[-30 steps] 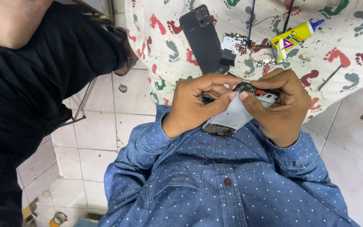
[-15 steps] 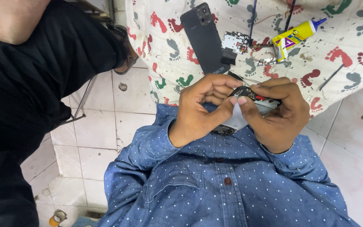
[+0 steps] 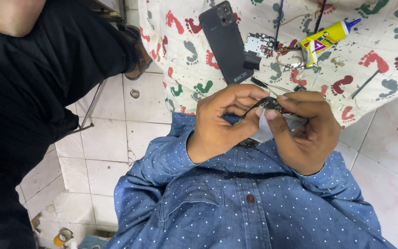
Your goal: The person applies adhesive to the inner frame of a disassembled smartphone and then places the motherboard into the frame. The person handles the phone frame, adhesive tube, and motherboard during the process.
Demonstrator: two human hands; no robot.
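Two hands meet just right of the frame's centre, closed together over one small job. The left hand [image 3: 222, 122] curls its fingers in from the left, thumb and forefinger pinched on a small dark part [image 3: 269, 103] and on the edge of a white cloth [image 3: 263, 131]. The right hand [image 3: 307, 131] comes in from the right with its fingers bent over the top of the same part, its thumb pressed down on the cloth beside the left thumb. Both are tightly closed, with the part held between their fingertips; only its upper edge shows, and what it is cannot be told.

Both sleeves belong to a blue shirt with white dots [image 3: 236, 203], which fills the lower middle and lower right of the frame.

Above the hands, across the upper right, lies a white cloth printed with coloured footprints [image 3: 383, 41]. On it, near the top centre, a dark phone [image 3: 225, 40] lies back up, its camera cluster toward the top edge. Just right of it sits a small circuit board [image 3: 260, 45], with thin wires around it. Further right, a yellow glue tube [image 3: 325, 37] with a blue tip lies tilted, tip pointing to the upper right. A thin dark tool [image 3: 365, 84] lies at the right, well apart from the hands.

The left side of the frame is taken up by another person in black clothing [image 3: 24, 92], over a white tiled floor [image 3: 116, 143].
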